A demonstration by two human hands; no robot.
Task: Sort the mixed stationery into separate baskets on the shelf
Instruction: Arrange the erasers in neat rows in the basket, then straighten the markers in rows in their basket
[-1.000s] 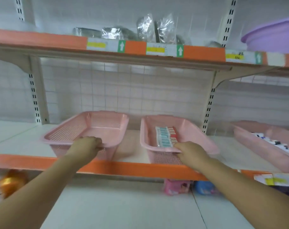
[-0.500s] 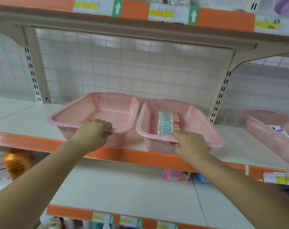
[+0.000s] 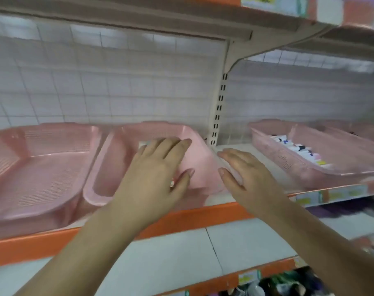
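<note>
Left hand over it, right hand beside its right wall, both flat with fingers spread, gripping nothing: the middle pink perforated plastic basket sits on the orange-edged white shelf. Likely light and flexible (thin plastic), it looks best gripped at the rolled rim.

The left hand no longer grips the left basket — it now lies over the middle basket, fingers straight. The right hand is off that basket's front rim and spreads flat at its right edge. The view swings right.
</note>
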